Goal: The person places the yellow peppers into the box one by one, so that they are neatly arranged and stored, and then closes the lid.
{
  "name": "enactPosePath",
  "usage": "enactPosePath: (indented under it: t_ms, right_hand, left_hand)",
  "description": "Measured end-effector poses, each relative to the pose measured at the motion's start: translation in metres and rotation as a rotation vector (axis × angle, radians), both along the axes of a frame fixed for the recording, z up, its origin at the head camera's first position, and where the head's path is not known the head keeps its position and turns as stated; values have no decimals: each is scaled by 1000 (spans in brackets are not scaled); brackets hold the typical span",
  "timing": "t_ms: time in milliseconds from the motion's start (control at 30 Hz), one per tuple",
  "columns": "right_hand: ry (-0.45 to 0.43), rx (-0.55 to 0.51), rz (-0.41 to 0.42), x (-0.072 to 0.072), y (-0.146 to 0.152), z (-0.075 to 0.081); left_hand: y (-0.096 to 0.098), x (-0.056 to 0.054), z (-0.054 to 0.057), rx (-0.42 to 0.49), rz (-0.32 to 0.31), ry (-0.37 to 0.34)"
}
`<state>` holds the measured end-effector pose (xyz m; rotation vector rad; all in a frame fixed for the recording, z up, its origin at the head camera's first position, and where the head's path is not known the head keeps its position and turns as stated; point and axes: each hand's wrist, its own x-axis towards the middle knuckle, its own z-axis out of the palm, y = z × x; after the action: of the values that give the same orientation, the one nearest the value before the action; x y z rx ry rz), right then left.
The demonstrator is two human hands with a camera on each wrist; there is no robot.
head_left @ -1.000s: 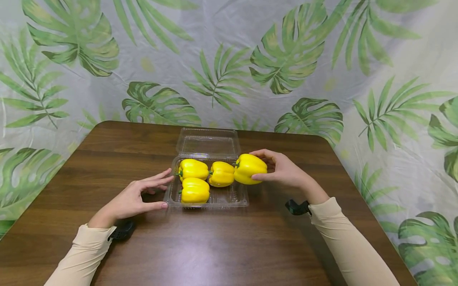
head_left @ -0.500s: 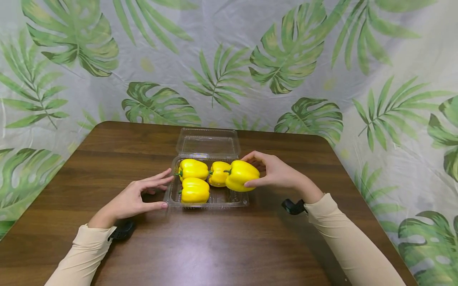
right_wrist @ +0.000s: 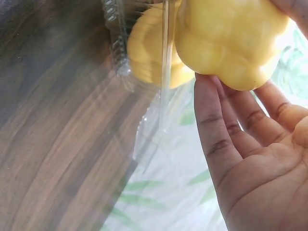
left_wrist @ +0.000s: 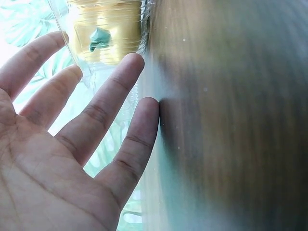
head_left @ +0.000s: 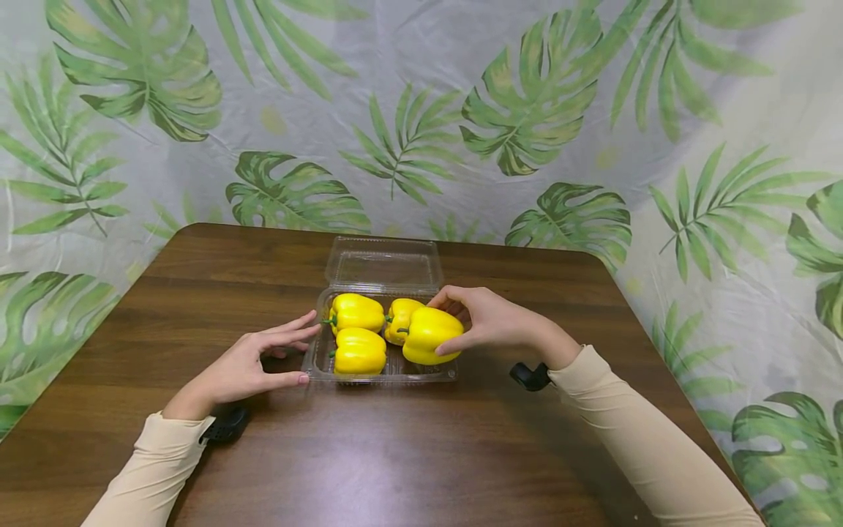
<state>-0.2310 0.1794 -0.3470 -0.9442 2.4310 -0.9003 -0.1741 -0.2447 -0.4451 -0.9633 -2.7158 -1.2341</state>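
Observation:
My right hand (head_left: 490, 318) grips a yellow bell pepper (head_left: 431, 337) between thumb and fingers, over the front right part of a clear plastic clamshell box (head_left: 402, 378). In the right wrist view, the held bell pepper (right_wrist: 236, 43) is above the box rim. Inside the box lie a back left pepper (head_left: 356, 312), a front left pepper (head_left: 359, 353) and a back right pepper (head_left: 400, 315), partly hidden by the held one. My left hand (head_left: 246, 366) rests at the box's left side, fingers spread. The left wrist view shows those fingers (left_wrist: 115, 91) by the clear wall.
The clear lid (head_left: 384, 262) stands open behind the box. All of it sits on a brown wooden table (head_left: 356, 454). A leaf-patterned cloth (head_left: 408, 110) hangs behind the table's far edge. A black strap device (head_left: 530, 376) is on the right wrist.
My right hand has moved the held bell pepper left and toward the near side, from the box's right edge to over its front right part. The left hand has stayed still.

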Motion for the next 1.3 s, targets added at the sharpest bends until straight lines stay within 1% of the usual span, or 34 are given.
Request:
enactPosePath:
  t_ms: [267, 500, 633, 1300]
  right_hand:
    - [-13, 58, 43, 1, -13, 2]
    - [45, 132, 80, 1, -22, 5]
    - [57, 158, 87, 2, -25, 6]
    - [86, 191, 126, -1, -32, 5]
  left_hand:
    - [0, 1, 0, -1, 5, -5]
    - [1, 2, 0, -9, 9, -5]
    - [1, 2, 1, -8, 7, -3]
    - [1, 2, 4, -10, 7, 4]
